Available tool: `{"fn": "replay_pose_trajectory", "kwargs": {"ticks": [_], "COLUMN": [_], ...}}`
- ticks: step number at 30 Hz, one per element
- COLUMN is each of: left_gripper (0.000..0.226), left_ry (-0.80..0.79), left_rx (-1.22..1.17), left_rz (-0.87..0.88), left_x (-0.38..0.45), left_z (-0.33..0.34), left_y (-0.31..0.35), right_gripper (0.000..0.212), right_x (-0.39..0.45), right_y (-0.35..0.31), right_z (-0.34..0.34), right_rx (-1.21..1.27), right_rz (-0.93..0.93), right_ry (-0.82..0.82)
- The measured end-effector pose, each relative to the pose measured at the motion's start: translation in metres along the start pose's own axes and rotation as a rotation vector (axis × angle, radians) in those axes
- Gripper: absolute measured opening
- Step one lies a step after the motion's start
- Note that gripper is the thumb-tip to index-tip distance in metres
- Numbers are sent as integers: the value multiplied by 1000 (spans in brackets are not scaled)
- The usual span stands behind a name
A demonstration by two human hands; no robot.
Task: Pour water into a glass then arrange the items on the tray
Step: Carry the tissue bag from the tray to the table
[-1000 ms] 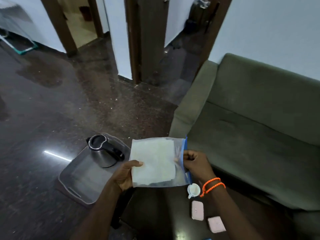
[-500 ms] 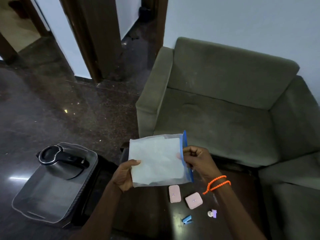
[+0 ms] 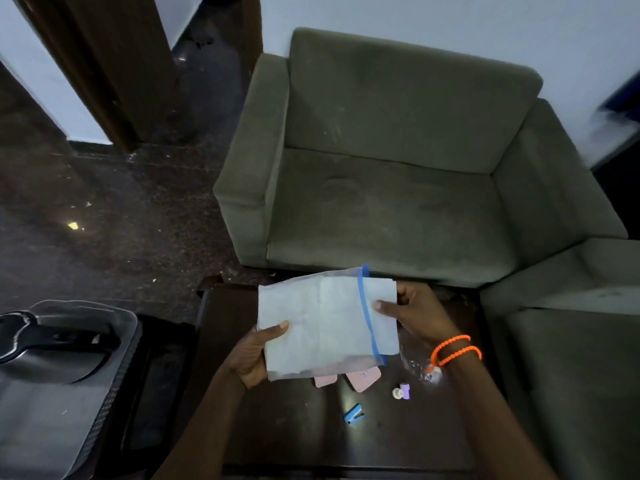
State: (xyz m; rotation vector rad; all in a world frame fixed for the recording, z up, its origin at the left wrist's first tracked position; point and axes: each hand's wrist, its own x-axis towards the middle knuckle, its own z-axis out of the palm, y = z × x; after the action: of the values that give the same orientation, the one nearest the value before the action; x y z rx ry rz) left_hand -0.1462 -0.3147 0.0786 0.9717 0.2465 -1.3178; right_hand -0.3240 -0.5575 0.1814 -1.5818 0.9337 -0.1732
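Both hands held a clear zip bag [image 3: 322,323] with a white sheet inside above the dark desk [image 3: 294,431]. The left hand [image 3: 254,356] had its grip closed on the bag's lower left edge, thumb on top. The right hand [image 3: 414,313] pinched the white sheet where it stuck out past the blue zip strip. Two pink cases [image 3: 363,377], a blue clip [image 3: 354,414] and a small purple piece [image 3: 401,391] lay on the desk below the bag. The tray [image 3: 52,420] sat at the far left, well apart, carrying the kettle [image 3: 52,344]. A green sofa [image 3: 398,168] stood behind the desk.
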Motion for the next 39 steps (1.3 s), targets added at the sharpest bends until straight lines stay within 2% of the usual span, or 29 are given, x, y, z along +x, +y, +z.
{"fn": "replay_pose_trajectory", "kwargs": {"ticks": [4,9,14,18,21,25,30,33,35,37,39], "left_gripper": [66,56,66,48,42,56,86,68,56,49,47], "left_ry": [54,55,19,-25,-35,-61,23,40,50,45,42], "left_rx": [-46,-181,-286,-297,-294,-262,-230,-222,-202,-175,-165], "left_rz": [-11,-40,-95,-92,-102,-126,-144,-174,-215,-234,-250], "left_x": [18,45,70,84,90,98,105,104,104,104,105], "left_z": [-14,-44,-63,-74,-78,-81,-78,-74,-74,-68,-59], "left_y": [-14,-42,-67,-83,-94,-106,-119,-128,-134,-141,-153], "right_gripper": [29,34,34,29,29,32,39,41,32,18,27], "right_x": [4,15,40,65,85,103,110,110,105,94,77], "right_y": [41,130,219,266,289,312,336,342,343,340,339], "right_z": [-33,-46,-36,-25,-18,-6,7,3,-4,-13,-23], "right_rx": [343,715,917,1034,1112,1085,993,971,925,707,474], "right_rz": [85,230,413,454,428,496,576,573,585,629,645], "right_ry": [91,262,429,539,588,667,698,689,665,688,748]}}
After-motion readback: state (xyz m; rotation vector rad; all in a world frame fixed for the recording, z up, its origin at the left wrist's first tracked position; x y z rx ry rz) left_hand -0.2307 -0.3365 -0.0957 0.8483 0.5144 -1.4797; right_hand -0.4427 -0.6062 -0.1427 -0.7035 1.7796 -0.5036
